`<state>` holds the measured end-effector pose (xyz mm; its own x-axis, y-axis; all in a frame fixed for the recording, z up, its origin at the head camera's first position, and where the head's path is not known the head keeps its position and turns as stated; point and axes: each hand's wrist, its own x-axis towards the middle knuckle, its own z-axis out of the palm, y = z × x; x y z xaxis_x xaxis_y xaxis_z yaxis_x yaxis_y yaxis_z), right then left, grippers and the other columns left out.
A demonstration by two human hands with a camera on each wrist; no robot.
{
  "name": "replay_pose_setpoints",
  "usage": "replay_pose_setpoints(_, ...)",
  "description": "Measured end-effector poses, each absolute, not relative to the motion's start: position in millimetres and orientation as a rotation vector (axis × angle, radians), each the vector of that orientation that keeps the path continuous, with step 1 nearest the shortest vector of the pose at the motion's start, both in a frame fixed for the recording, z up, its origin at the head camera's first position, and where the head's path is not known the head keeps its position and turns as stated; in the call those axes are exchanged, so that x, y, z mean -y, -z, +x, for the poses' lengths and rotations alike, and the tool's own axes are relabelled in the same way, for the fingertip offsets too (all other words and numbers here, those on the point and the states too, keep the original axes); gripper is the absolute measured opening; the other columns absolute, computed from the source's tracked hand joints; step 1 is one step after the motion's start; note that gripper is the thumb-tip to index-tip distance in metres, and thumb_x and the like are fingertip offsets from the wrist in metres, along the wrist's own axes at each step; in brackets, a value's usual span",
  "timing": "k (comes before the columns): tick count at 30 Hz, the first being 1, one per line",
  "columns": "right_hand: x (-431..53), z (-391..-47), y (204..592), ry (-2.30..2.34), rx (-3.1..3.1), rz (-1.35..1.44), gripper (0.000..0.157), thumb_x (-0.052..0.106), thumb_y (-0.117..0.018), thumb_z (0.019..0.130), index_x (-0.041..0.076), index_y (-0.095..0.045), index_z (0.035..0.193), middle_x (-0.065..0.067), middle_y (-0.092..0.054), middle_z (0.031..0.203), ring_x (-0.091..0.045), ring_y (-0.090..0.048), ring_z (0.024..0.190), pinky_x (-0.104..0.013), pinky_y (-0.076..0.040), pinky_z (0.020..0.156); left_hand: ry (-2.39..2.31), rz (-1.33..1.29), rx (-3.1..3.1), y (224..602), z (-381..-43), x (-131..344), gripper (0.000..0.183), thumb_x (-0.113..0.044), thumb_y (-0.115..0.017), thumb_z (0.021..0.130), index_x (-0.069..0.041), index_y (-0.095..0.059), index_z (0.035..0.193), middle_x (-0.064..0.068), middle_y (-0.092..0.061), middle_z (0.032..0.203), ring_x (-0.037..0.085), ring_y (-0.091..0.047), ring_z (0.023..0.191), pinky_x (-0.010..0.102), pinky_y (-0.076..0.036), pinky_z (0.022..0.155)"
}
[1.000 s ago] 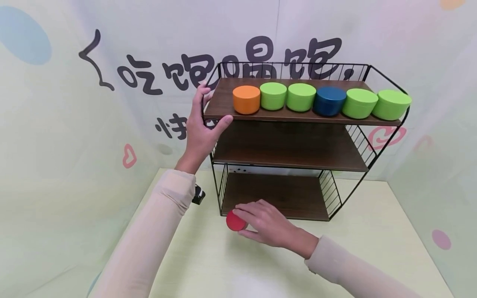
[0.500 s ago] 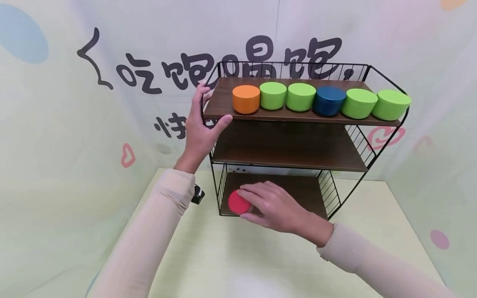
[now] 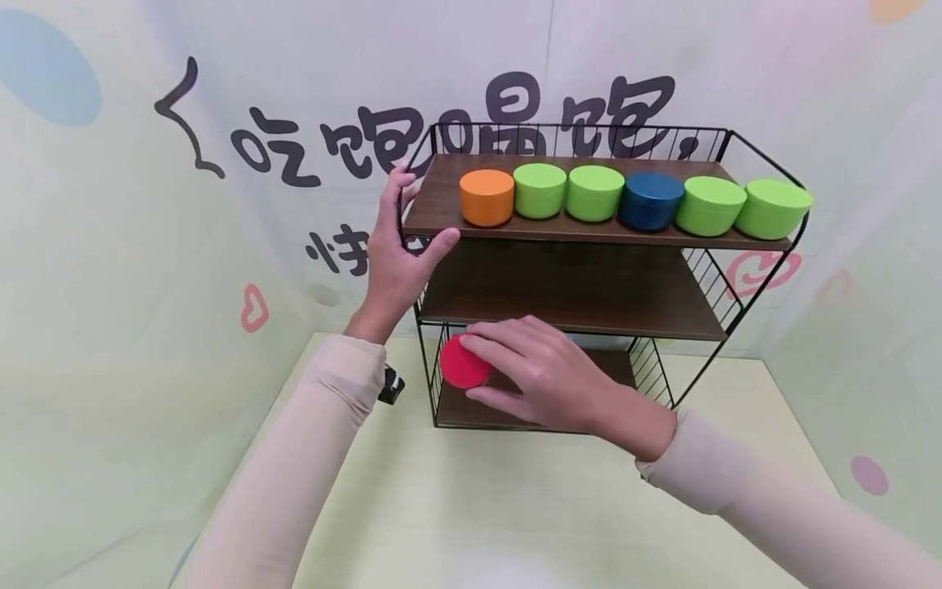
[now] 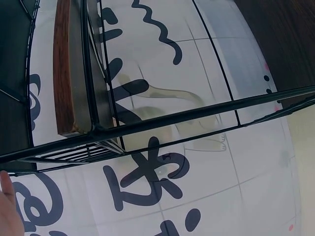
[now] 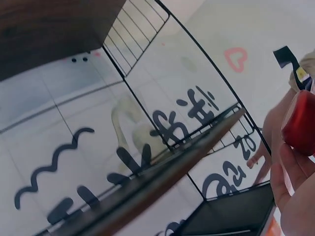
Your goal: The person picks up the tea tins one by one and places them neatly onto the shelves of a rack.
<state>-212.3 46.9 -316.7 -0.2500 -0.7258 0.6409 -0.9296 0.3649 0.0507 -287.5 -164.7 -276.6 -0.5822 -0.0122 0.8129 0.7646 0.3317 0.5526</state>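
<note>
My right hand (image 3: 552, 372) holds a small red round tin (image 3: 462, 362) between thumb and fingers, in front of the gap between the lower and middle boards of a three-tier rack (image 3: 567, 286). In the right wrist view the red tin (image 5: 299, 123) shows at the right edge. My left hand (image 3: 393, 254) grips the rack's upper left corner, thumb on the front edge of the top board. Along that board stand an orange tin (image 3: 486, 199), a dark blue tin (image 3: 652, 201) and several green tins (image 3: 594, 194). Only a bit of the left hand (image 4: 10, 209) shows in the left wrist view.
The rack has a black wire frame and dark brown boards. It stands on a pale table (image 3: 530, 507) near a printed backdrop (image 3: 294, 98) with large black characters. A black strap piece (image 3: 392, 384) shows by the left wrist.
My right hand has raised the red tin from in front of the lowest board to just below the middle board's front edge. The left hand has stayed on the rack.
</note>
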Motion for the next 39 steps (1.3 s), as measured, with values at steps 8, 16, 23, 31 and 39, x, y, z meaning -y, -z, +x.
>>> replay_pose_setpoints(8,-43.1,-217.0,289.6,-0.457,1.961,1.432,0.062,0.033,-0.086,0.077,0.003,-0.065,0.128,-0.014,-0.067,0.125,-0.025,-0.065,0.111,-0.037,-0.053,0.089,1.331,-0.64,1.859,276.5,-287.1,164.1,0.067,-0.016,-0.076,0.084,0.001,-0.041,0.139,0.01,-0.037,0.156,0.032,-0.047,0.135,0.03,-0.036,0.107)
replay_pose_setpoints(16,-36.9,-220.7,270.4,-0.452,1.931,1.405,0.06,0.03,-0.086,0.078,0.003,-0.065,0.127,-0.015,-0.066,0.125,-0.026,-0.063,0.111,-0.037,-0.051,0.09,1.302,-0.622,1.885,293.5,-312.5,174.4,0.071,-0.022,-0.077,0.084,-0.006,-0.04,0.143,0.003,-0.035,0.158,0.025,-0.045,0.138,0.031,-0.038,0.107)
replay_pose_setpoints(23,-30.4,-228.9,253.1,-0.477,1.901,1.381,0.059,0.028,-0.086,0.078,0.001,-0.065,0.127,-0.016,-0.065,0.127,-0.027,-0.063,0.11,-0.037,-0.052,0.088,1.288,-0.661,1.838,292.1,-308.3,174.2,0.07,-0.022,-0.078,0.084,-0.002,-0.041,0.14,0.006,-0.036,0.157,0.025,-0.048,0.135,0.032,-0.038,0.107)
replay_pose_setpoints(31,-21.4,-238.6,234.5,-0.569,1.926,1.298,0.057,0.025,-0.083,0.081,0.001,-0.063,0.129,-0.017,-0.062,0.13,-0.028,-0.061,0.116,-0.039,-0.051,0.094,1.284,-0.686,1.831,276.6,-288.2,168.1,0.059,-0.002,-0.071,0.084,0.006,-0.041,0.135,0.02,-0.039,0.152,0.033,-0.048,0.134,0.032,-0.042,0.105)
replay_pose_setpoints(39,-15.3,-247.1,224.1,-0.537,1.916,1.241,0.055,0.026,-0.08,0.084,0.001,-0.063,0.13,-0.017,-0.062,0.131,-0.028,-0.057,0.122,-0.042,-0.041,0.101,1.224,-0.654,1.848,273.8,-286.7,163.7,0.056,0.002,-0.07,0.085,0.007,-0.042,0.134,0.024,-0.04,0.15,0.036,-0.051,0.129,0.033,-0.049,0.097)
